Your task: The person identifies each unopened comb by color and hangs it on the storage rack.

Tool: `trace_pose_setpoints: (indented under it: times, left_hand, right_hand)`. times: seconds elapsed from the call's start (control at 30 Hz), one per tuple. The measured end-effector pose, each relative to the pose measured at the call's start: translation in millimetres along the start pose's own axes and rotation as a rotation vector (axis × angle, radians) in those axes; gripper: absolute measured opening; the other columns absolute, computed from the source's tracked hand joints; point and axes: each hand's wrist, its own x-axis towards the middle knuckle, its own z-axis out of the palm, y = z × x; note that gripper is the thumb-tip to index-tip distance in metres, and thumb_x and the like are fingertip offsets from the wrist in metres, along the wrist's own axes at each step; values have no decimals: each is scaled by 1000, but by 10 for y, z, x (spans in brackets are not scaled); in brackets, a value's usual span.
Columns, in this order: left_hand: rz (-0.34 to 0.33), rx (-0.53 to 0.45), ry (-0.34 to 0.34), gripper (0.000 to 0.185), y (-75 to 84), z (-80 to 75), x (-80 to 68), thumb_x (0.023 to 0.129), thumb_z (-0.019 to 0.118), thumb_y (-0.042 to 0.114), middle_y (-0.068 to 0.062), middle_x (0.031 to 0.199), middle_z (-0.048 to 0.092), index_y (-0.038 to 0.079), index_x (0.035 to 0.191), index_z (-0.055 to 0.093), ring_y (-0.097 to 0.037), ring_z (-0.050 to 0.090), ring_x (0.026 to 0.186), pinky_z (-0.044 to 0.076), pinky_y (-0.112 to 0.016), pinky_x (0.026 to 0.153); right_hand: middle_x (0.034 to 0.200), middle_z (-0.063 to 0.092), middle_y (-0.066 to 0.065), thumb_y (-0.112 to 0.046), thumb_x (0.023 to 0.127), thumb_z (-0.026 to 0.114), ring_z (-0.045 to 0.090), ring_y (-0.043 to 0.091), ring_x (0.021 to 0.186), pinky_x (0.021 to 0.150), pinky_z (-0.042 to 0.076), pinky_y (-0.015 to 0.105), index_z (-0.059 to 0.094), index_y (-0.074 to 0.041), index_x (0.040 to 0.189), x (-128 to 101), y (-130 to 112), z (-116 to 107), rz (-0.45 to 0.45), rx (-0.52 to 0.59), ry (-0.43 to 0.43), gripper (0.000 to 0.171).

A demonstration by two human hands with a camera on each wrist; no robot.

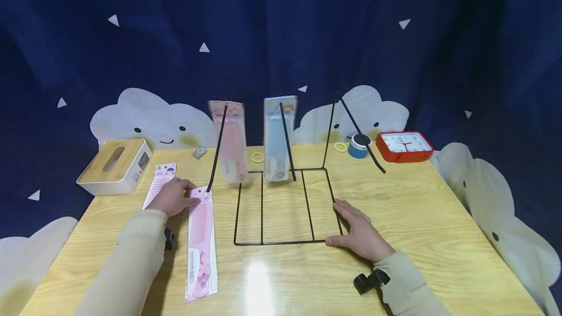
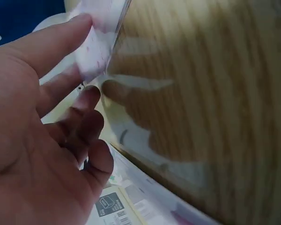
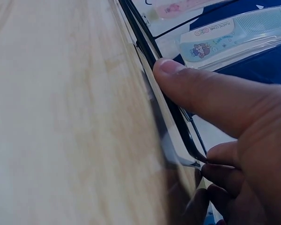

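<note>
My left hand point(image 1: 173, 196) pinches the top of a bagged pink comb point(image 1: 200, 257) between thumb and fingers. The package's top end overlaps the lower tip of the left prong point(image 1: 217, 152) of a black wire rack point(image 1: 287, 243). Behind that prong hangs another bagged pink comb point(image 1: 233, 145), and bagged blue combs point(image 1: 274, 148) hang at the middle prong. The right prong point(image 1: 353, 120) carries nothing. At the front right corner of the rack's base, my right hand point(image 1: 362, 233) grips the wire, thumb on the front bar and fingers along the side.
Left of my left hand lies another bagged comb point(image 1: 162, 174), beside a wood-topped tissue box point(image 1: 116, 189). Along the back are a small grey gadget point(image 1: 199, 152), yellow rings point(image 1: 257, 157), a blue round device point(image 1: 357, 150) and a red clock point(image 1: 406, 157). A dark curtain point(image 1: 246, 28) hangs behind.
</note>
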Motion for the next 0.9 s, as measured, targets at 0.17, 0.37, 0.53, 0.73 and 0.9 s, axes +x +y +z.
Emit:
trace_pose_setpoints:
  times: [0.17, 0.37, 0.53, 0.73, 0.9]
  left_hand:
    - [5, -169, 70, 15, 65, -48, -174, 95, 68, 14, -9, 95, 60, 4, 105, 62, -23, 52, 84, 43, -33, 69]
    - [117, -429, 278, 15, 507, -240, -747, 98, 67, 20, -6, 91, 64, 9, 108, 65, -19, 56, 77, 48, -27, 62]
    - [337, -540, 427, 6, 1021, -447, -1267, 94, 70, 6, -1, 84, 66, 9, 98, 70, -12, 56, 68, 47, -23, 55]
    - [543, -649, 477, 12, 1380, -633, -1526, 90, 69, -7, -5, 90, 67, 4, 95, 69, -11, 59, 73, 50, -20, 59]
    - [572, -680, 480, 15, 1475, -700, -1485, 89, 68, -11, -5, 85, 65, 2, 96, 68, -11, 55, 68, 47, -22, 55]
  right_hand:
    - [162, 32, 14, -49, 75, 85, 24, 41, 148, 114, 21, 67, 38, -3, 154, 5, -6, 26, 7, 6, -9, 102]
    - [162, 31, 14, -50, 76, 84, 24, 42, 148, 113, 24, 67, 38, -3, 154, 5, -7, -4, 13, -8, -10, 103]
    - [162, 31, 14, -53, 75, 84, 24, 41, 148, 114, 24, 67, 38, -4, 154, 1, 15, -16, 16, -6, -6, 104]
    - [162, 32, 14, -52, 75, 84, 24, 41, 148, 114, 23, 67, 38, -4, 154, -2, 29, -5, 13, -6, -4, 103]
    - [161, 33, 15, -50, 76, 85, 24, 41, 148, 114, 23, 67, 39, -3, 153, -7, 16, 7, 4, -9, -4, 102]
